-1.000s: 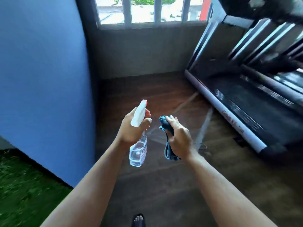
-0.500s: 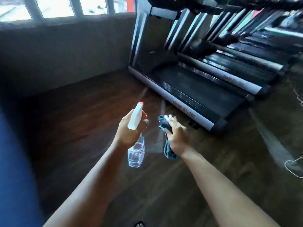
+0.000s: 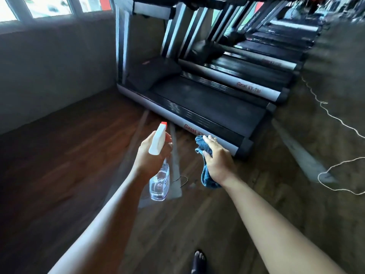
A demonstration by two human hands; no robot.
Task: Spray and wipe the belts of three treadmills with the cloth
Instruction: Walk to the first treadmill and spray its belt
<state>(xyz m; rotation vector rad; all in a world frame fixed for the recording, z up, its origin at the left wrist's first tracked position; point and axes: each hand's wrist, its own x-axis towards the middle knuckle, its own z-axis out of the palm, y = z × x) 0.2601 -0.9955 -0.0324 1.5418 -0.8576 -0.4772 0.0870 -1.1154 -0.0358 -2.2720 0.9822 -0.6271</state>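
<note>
Wood floor (image 3: 59, 165): dark boards, running beneath and on every side of both grips.

Wall (image 3: 55, 66): grey, ahead and to the left of the left grip, with a window (image 3: 49, 4) above it.

Treadmills: a row stands ahead and to the right of the grips. The nearest treadmill (image 3: 177, 117) lies closest, and its rear end is just beyond the right grip. Its black belt (image 3: 207, 101) is ahead of both grips and touched by neither. A second treadmill (image 3: 246, 86) stands just beside the first on its far side. More follow behind it, too blurred to count.

Cord (image 3: 335, 117): white, loose on the floor, well to the right of the right grip.

Bottle (image 3: 160, 180): clear spray bottle with a white head and red nozzle tip. It hangs upright from the left grip, and the nozzle faces the nearest treadmill.

Cloth (image 3: 205, 178): blue and bunched, showing above and below the right grip.

Left grip (image 3: 152, 155): clamped round the bottle's neck, in the air above the floor.

Right grip (image 3: 217, 159): clamped on the cloth, near the left grip but apart from it.

Foot (image 3: 198, 262): on the floor behind the grips, at the lower edge of the view.
</note>
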